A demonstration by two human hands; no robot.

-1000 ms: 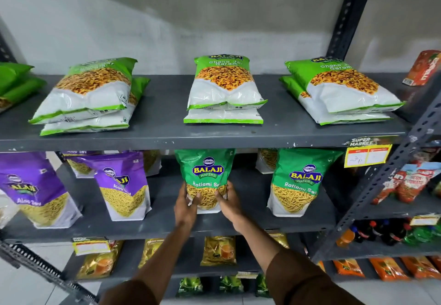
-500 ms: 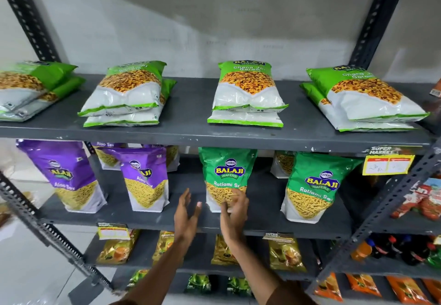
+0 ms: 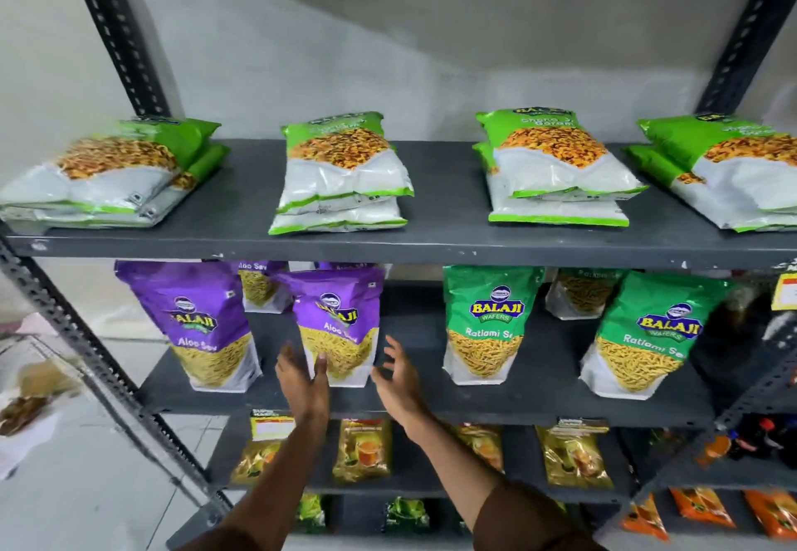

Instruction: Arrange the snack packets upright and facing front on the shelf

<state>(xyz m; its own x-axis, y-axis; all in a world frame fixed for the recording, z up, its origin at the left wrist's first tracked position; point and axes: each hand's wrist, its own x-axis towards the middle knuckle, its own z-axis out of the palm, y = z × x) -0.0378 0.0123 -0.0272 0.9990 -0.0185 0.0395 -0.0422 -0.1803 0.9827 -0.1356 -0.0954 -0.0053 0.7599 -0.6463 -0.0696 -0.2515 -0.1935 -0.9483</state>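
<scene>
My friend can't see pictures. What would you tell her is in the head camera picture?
Two bare hands, left hand and right hand, reach open toward a purple Aloo Sev packet standing upright on the middle shelf. Beside it stand another purple packet and two green Ratlami Sev packets. On the top shelf, green-and-white packets lie flat in stacks.

Rightmost top-shelf packets [image 3: 742,171] cut off by frame edge. Rear purple packets [image 3: 258,287] mostly hidden behind front ones. Price tags [image 3: 271,425] blurred, unreadable.
</scene>
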